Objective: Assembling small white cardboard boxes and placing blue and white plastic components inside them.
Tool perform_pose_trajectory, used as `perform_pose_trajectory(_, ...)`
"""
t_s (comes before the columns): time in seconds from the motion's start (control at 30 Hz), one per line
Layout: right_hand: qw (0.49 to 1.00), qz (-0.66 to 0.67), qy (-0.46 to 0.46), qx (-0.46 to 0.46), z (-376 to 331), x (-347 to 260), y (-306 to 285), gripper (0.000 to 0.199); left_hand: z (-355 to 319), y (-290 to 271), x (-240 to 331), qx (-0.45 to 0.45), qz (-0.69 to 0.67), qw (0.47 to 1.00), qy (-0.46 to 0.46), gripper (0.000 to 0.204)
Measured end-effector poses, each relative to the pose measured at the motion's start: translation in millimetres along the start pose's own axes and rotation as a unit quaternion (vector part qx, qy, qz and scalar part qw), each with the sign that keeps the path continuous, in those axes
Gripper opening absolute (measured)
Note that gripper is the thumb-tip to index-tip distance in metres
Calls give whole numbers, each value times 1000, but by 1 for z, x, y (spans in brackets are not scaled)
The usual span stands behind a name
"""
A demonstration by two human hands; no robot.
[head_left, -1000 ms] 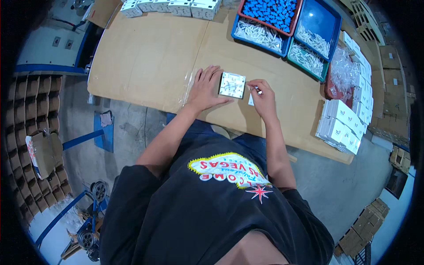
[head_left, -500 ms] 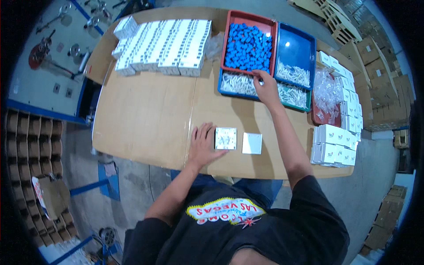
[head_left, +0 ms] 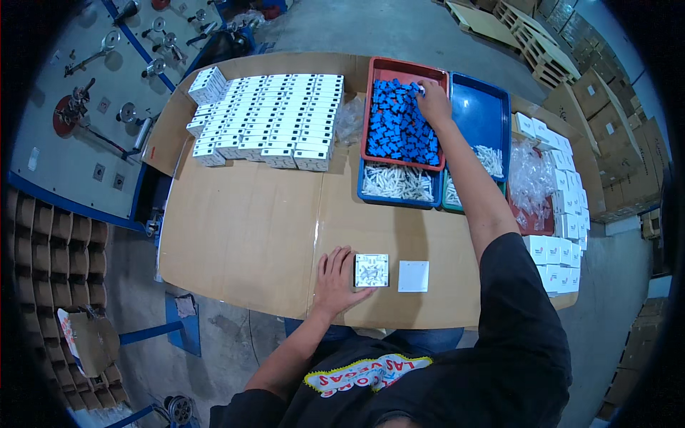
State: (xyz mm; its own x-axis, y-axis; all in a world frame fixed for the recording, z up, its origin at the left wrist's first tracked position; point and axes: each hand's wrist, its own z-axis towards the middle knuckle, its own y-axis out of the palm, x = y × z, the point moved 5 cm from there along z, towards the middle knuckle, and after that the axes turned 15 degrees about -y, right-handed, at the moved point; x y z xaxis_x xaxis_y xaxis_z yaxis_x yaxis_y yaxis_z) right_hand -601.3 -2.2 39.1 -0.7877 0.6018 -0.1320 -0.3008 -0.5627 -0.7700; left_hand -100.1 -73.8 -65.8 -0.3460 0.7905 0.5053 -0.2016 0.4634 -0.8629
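Observation:
My left hand point(head_left: 335, 283) lies on the cardboard with fingers outstretched, beside a small open white box point(head_left: 372, 270) that holds small white pieces. Its thumb runs along the near edge of the box. A flat white square lid or panel point(head_left: 414, 276) lies just right of the box. My right hand point(head_left: 434, 105) reaches over the far right part of a red tray point(head_left: 369, 135) heaped with small blue plastic pieces point(head_left: 402, 121). The right fingers are closed together at the tips; whatever they pinch is too small to make out.
Rows of white boxes point(head_left: 285, 114) stand at the back left. A blue tray point(head_left: 479, 107) and lower trays hold white plugs point(head_left: 397, 181). Clear plastic bags point(head_left: 531, 182) fill a red bin at right, beside more stacked white boxes point(head_left: 553, 260). Cardboard point(head_left: 242, 235) covers the table.
My right hand has moved from the near edge of the red tray to its far right part. My left hand stays beside the box. The whole view has shifted, so the table sits lower.

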Motion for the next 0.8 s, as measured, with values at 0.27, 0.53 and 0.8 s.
perform_pose_trajectory(0.27,997,-4,56,-54,21,31,38,43,0,1,-1,-15,15,1000,-3,96)
perform_pose_trajectory(0.53,973,162,156,-53,34,93,63,46,3,-1,2,-12,1,1000,5,98)
perform_pose_trajectory(0.8,971,182,153,-13,27,90,49,36,1,-2,6,-7,7,1000,13,94)
